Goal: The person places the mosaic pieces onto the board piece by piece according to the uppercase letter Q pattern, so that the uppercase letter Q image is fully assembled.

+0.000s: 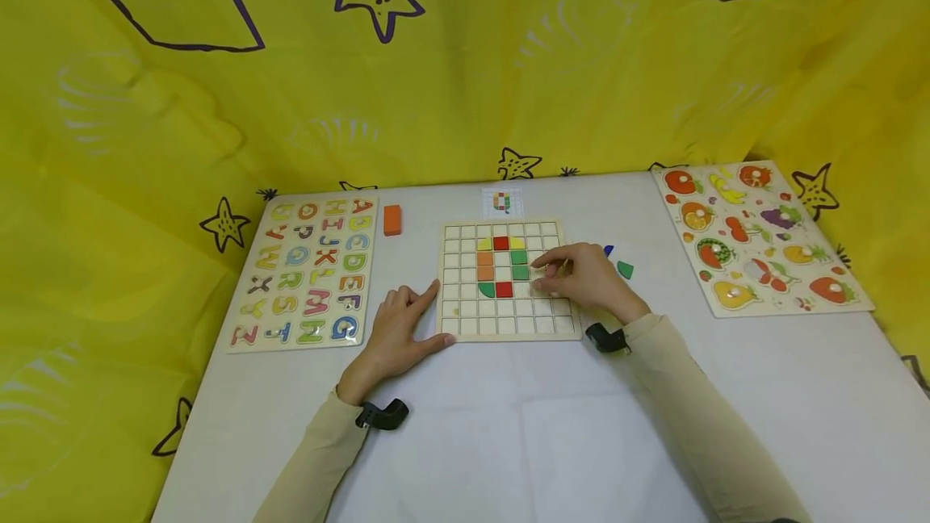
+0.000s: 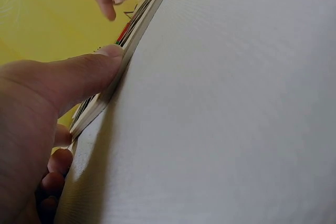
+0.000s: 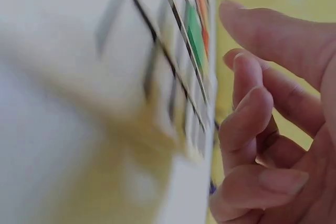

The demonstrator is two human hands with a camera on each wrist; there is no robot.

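Observation:
A wooden grid board (image 1: 465,324) lies on the table with a ring of coloured tiles in its cells. Red squares sit at top and bottom, orange squares (image 1: 484,265) at left, green squares (image 1: 519,265) at right. Yellow pieces fill the upper corners, and a green quarter piece (image 1: 487,290) the lower left. My left hand (image 1: 395,331) spans the board's near left corner, thumb against the front edge, index finger along the side. Over the right cells hovers my right hand (image 1: 581,277), thumb and index finger apart, nothing visible between them; its other fingers are loosely curled.
A small pattern card (image 1: 502,202) lies behind the board. An orange block (image 1: 392,220) and an alphabet puzzle (image 1: 250,309) are on the left. Loose blue (image 1: 609,250) and green (image 1: 625,269) pieces lie by the right hand; a fruit puzzle (image 1: 756,297) lies farther right.

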